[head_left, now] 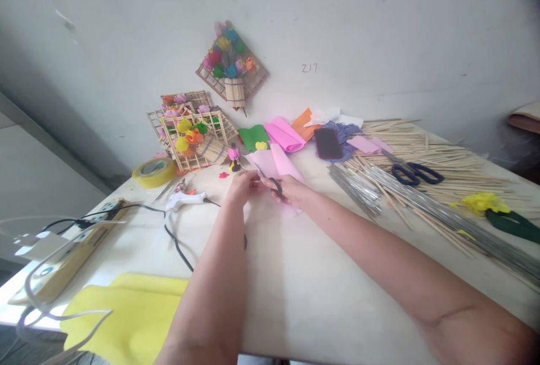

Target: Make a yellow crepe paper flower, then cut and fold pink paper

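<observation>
Both my arms reach out over the white table [295, 275]. My right hand [291, 189] is closed around the black handles of a small pair of scissors [275, 184], whose blades point toward a pale pink sheet [274, 163]. My left hand [241, 185] has its fingers pinched together at the near edge of that pink sheet, right beside the scissors. The two hands almost touch.
A white glue gun [185, 201] with a black cord lies left of my hands, beside a power strip [67, 252] and yellow tape roll [154, 172]. Yellow sheets [126, 314] lie near-left. Bamboo sticks [422, 157], blue scissors [415, 172], wires [422, 202], phone [328, 143] and flower frames [194, 134] lie beyond.
</observation>
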`<state>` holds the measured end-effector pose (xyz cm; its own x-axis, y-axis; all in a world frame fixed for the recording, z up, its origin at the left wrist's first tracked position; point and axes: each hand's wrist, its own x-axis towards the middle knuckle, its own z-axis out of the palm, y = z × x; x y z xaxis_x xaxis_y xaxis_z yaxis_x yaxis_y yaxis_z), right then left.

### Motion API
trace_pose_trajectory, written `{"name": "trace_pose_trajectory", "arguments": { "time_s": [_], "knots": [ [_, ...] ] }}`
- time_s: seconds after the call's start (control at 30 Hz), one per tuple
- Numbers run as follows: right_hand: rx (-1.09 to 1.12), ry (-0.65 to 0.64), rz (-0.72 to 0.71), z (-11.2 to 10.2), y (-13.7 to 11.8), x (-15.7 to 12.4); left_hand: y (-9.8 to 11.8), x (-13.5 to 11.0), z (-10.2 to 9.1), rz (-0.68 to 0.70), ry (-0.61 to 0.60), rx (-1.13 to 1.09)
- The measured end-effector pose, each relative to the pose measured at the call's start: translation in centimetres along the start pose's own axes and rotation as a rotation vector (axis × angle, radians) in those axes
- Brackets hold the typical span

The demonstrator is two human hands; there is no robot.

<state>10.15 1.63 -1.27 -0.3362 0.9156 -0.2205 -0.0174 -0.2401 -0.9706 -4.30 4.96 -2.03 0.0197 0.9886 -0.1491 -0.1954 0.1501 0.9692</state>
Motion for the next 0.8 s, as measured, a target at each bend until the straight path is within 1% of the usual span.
{"name": "trace_pose_trajectory", "arguments": {
  "time_s": [0.1,0.27,0.43,0.63,0.8],
  "knots": [
    [-0.001,-0.008,-0.005,0.0,0.0,-0.1,-0.2,0.0,0.0,0.035,0.044,0.043],
    [0.005,-0.039,-0.01,-0.2,0.0,-0.1,-0.1,-0.1,0.1,0.046,0.054,0.025],
    [0.012,-0.078,-0.004,-0.5,-0.2,0.2,-0.1,-0.2,0.2,0.068,0.029,-0.019],
    [-0.036,-0.099,0.061,-0.6,-1.2,0.6,-0.1,-0.3,0.2,0.066,0.002,-0.021],
    [0.021,-0.125,0.029,-0.8,-0.9,1.2,0.0,-0.2,0.3,0.073,-0.008,-0.02]
  ]
}}
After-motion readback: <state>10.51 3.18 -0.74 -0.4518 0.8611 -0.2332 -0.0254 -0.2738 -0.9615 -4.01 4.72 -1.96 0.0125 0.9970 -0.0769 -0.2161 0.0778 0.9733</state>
